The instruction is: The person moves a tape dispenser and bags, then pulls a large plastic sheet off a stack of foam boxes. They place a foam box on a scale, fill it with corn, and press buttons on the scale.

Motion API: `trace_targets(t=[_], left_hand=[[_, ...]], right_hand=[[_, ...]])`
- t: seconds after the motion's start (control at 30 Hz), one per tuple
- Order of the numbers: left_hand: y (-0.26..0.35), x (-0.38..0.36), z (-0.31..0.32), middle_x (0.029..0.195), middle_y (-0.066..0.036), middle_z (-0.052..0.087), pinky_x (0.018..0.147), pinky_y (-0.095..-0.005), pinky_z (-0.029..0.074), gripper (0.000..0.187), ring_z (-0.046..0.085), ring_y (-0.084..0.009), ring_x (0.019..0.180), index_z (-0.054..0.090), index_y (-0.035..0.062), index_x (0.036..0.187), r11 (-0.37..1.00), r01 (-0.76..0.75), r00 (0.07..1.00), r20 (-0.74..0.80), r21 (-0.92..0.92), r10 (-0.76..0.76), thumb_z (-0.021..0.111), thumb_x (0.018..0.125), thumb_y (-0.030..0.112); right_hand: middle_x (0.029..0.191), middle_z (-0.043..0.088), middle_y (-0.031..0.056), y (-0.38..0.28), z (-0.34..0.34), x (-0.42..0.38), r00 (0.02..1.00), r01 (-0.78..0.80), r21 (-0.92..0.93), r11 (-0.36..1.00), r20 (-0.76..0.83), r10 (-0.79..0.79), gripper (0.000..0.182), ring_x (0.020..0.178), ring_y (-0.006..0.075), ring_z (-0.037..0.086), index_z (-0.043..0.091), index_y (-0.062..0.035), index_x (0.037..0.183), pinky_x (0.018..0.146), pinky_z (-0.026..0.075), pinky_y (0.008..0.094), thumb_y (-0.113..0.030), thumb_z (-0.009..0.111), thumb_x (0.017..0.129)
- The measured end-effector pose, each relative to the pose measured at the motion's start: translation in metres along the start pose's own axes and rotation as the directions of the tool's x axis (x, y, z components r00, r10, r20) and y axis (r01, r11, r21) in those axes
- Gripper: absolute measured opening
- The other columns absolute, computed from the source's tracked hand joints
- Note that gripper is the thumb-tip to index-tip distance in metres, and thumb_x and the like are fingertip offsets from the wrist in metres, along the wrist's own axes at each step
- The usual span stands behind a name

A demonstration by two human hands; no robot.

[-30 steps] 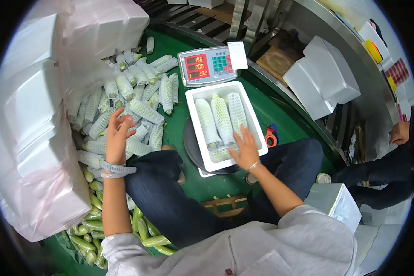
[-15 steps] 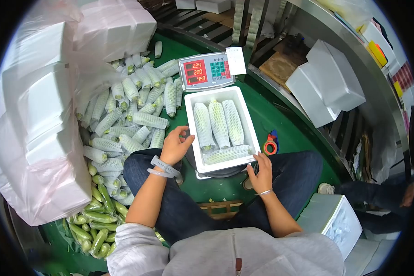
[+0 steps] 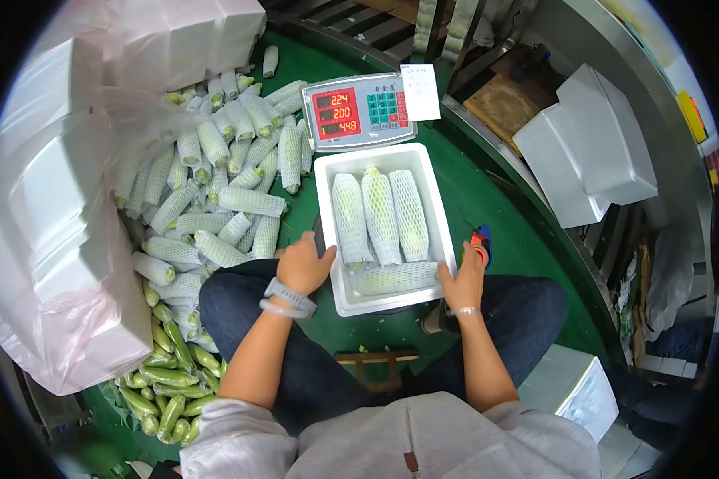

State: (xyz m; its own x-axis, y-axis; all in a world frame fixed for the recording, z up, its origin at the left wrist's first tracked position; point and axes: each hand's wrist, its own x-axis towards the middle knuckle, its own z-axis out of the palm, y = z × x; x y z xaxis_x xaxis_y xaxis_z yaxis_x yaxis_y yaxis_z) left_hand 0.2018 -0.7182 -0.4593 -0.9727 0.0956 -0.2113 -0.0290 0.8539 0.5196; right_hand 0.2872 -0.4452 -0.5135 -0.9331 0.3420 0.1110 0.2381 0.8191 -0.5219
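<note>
A white foam box (image 3: 327, 191) sits on a digital scale (image 3: 363, 112) whose red display is lit. Inside it, three long green vegetables (image 3: 381, 219) in white foam nets lie side by side, with another netted one (image 3: 395, 279) across the near end. My left hand (image 3: 304, 265) is at the box's left side, fingers apart, holding nothing. At the right near corner is my right hand (image 3: 465, 281); its thumb is at the rim and its fingers are spread along the outside. A tape dispenser (image 3: 481, 244) with an orange-red part lies just beyond those fingers.
Many netted vegetables (image 3: 252, 199) are heaped on the green floor to the left, and plastic-wrapped green ones (image 3: 168, 387) lie nearer. Stacked foam boxes under plastic film (image 3: 64, 215) stand far left. Foam boxes (image 3: 591, 144) rest on the right-hand shelf. A paper slip (image 3: 421, 92) is on the scale.
My right hand has moved up along the box's right side, toward the tape dispenser. The box covers more of the scale's near end. My view has shifted slightly; the display reads the same.
</note>
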Motion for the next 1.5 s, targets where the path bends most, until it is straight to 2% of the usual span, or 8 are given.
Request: trace_targets(t=[0.5,0.6,0.8,1.1,1.27,1.37,1.43,1.5], left_hand=[[-0.052,-0.026,0.069,0.082,-0.029,0.059,0.071,-0.0452,0.049,0.047,0.060,-0.0423,0.078,0.044,-0.0078,0.096,0.975,0.120,0.958,0.236,0.186,-0.163,0.062,0.073,0.030],[-0.045,-0.027,0.054,0.080,-0.028,0.061,0.070,-0.0450,0.049,0.042,0.060,-0.0417,0.077,0.053,-0.0067,0.087,0.986,0.065,0.972,0.214,0.150,-0.097,0.061,0.074,0.033],[-0.029,-0.032,0.007,0.073,-0.021,0.062,0.058,-0.0409,0.050,0.041,0.062,-0.0367,0.067,0.063,0.0018,0.072,0.967,0.054,0.994,0.074,0.247,-0.075,0.062,0.074,0.043],[-0.026,-0.056,-0.036,0.057,-0.012,0.059,0.051,-0.0393,0.047,0.033,0.059,-0.0309,0.054,0.059,0.0043,0.064,0.992,-0.023,0.991,-0.125,0.127,0.039,0.062,0.077,0.035],[-0.024,-0.081,-0.085,0.069,-0.010,0.063,0.055,-0.0329,0.049,0.026,0.062,-0.0227,0.060,0.059,-0.0002,0.082,0.928,-0.177,0.983,-0.104,-0.327,0.150,0.059,0.082,0.026],[-0.061,-0.083,-0.126,0.075,-0.010,0.063,0.063,-0.0288,0.050,0.027,0.061,-0.0158,0.067,0.057,-0.0035,0.094,0.357,-0.061,0.970,-0.141,-0.932,-0.201,0.054,0.087,0.022],[-0.125,-0.074,-0.139,0.077,-0.012,0.063,0.064,-0.0277,0.050,0.025,0.061,-0.0165,0.066,0.056,-0.0033,0.097,0.323,-0.215,0.879,-0.327,-0.922,-0.348,0.052,0.087,0.019],[-0.208,-0.050,-0.110,0.078,-0.012,0.063,0.062,-0.0266,0.050,0.024,0.060,-0.0154,0.065,0.055,-0.0031,0.098,0.354,-0.144,0.781,-0.325,-0.924,-0.532,0.050,0.088,0.018]], right_hand=[[0.074,0.059,0.0290,0.011,0.030,-0.020,0.925,-0.184,-0.119,0.976,0.315,0.213,0.034,0.073,0.0458,0.058,0.049,0.0048,0.094,0.070,0.045,0.0515,-0.025,0.055,0.080],[0.090,0.058,0.0305,0.003,0.028,-0.014,0.877,-0.253,-0.126,0.959,0.388,0.282,0.037,0.086,0.0451,0.056,0.047,0.0067,0.102,0.078,0.044,0.0480,-0.020,0.057,0.078],[0.123,0.039,0.0264,-0.038,0.019,-0.009,0.949,0.314,0.062,0.947,-0.041,-0.312,0.055,0.112,0.0399,0.040,0.037,0.0060,0.122,0.094,0.036,0.0414,-0.007,0.059,0.073],[0.130,0.028,0.0309,-0.042,0.113,-0.001,0.974,0.136,-0.515,0.846,0.227,-0.018,0.079,0.114,0.0400,0.039,0.012,-0.0010,0.138,0.095,0.036,0.0418,-0.008,0.057,0.074],[0.114,0.040,0.0270,-0.055,0.092,0.010,0.956,0.005,-0.258,0.966,0.285,0.071,0.093,0.106,0.0413,0.043,0.011,0.0005,0.138,0.091,0.038,0.0418,-0.013,0.067,0.065],[0.128,0.038,0.0254,-0.008,0.096,0.022,0.984,0.069,0.083,0.994,0.159,-0.081,0.078,0.119,0.0361,0.038,0.026,0.0056,0.132,0.098,0.032,0.0360,-0.015,0.064,0.067],[0.120,0.045,0.0159,-0.036,0.065,0.024,0.804,-0.593,0.625,0.508,0.491,0.336,0.074,0.105,0.0252,0.048,0.027,0.0031,0.133,0.089,0.039,0.0318,-0.010,0.063,0.069],[0.119,0.046,0.0150,-0.054,0.046,0.012,0.863,-0.505,0.725,0.469,0.416,0.287,0.072,0.105,0.0251,0.048,0.027,-0.0003,0.134,0.087,0.040,0.0334,-0.006,0.058,0.069]])
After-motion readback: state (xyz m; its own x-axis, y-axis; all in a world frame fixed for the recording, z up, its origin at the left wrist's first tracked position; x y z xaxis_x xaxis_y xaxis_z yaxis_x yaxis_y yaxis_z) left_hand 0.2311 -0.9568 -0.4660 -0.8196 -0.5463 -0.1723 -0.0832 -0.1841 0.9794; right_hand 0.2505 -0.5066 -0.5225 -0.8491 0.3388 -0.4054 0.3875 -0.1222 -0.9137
